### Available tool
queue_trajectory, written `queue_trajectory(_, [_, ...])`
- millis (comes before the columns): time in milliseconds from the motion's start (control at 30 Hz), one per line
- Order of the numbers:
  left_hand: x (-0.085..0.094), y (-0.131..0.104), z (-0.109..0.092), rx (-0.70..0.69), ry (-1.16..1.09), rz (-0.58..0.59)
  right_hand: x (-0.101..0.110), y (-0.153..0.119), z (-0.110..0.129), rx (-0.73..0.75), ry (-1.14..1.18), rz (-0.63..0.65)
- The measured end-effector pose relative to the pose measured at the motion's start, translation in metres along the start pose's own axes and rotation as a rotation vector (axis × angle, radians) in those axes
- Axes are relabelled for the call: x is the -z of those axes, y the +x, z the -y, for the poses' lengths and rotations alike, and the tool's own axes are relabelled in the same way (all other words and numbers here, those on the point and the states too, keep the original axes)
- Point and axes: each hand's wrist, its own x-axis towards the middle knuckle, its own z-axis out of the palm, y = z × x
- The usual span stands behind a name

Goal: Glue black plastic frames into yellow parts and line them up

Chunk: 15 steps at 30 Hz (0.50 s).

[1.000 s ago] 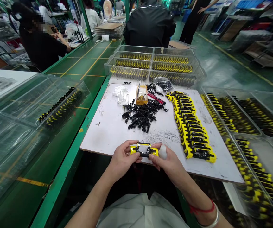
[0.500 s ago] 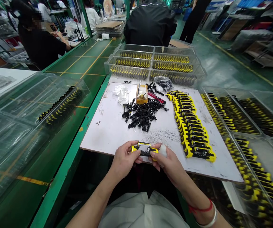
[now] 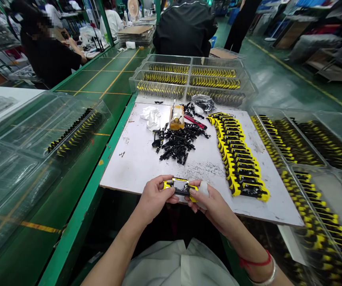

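Observation:
Between both hands, a yellow and black part (image 3: pixel 181 186) is held near the front edge of the white board (image 3: pixel 129 159). My left hand (image 3: pixel 156 197) is closed on its left end, thumb in front. Closed on the right end is my right hand (image 3: pixel 208 201), which has a white covering on a finger. A pile of small black pieces (image 3: pixel 178 141) lies on the board beyond the hands. To the right, a long row of yellow and black parts (image 3: pixel 239 159) stretches away from me.
Clear trays with parts stand at the back (image 3: pixel 190 81), right (image 3: pixel 308 151) and left (image 3: pixel 75 131). A yellow box (image 3: pixel 177 119), a red tool (image 3: pixel 195 122) and white crumpled material (image 3: pixel 152 118) lie behind the pile. People are beyond the bench.
The view has shifted very slightly. My right thumb and fingers have moved a little on the part, which both hands still hold.

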Motion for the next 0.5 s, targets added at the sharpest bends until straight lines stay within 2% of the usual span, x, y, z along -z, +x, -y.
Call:
queue_trajectory(167, [0.002,0.001,0.008,-0.100,0.018,0.049,-0.002,0.003,-0.002,0.035,-0.006,-0.127])
queue_trajectory(233, [0.004,-0.003,0.010,-0.184,0.145,0.004,-0.002,0.003,-0.002,0.042,-0.003,-0.160])
queue_trajectory(300, [0.005,-0.009,0.012,-0.363,0.386,-0.132,-0.002,0.004,-0.001,0.043,-0.011,-0.177])
queue_trajectory(367, [0.004,-0.015,0.013,-0.605,0.680,-0.280,-0.004,0.004,0.000,0.049,-0.027,-0.179])
queue_trajectory(400, [0.003,-0.017,0.014,-0.724,0.822,-0.317,-0.005,0.005,0.000,0.054,-0.033,-0.175])
queue_trajectory(500, [-0.002,-0.017,0.016,-1.015,1.166,-0.272,-0.007,0.006,0.001,0.054,-0.042,-0.172])
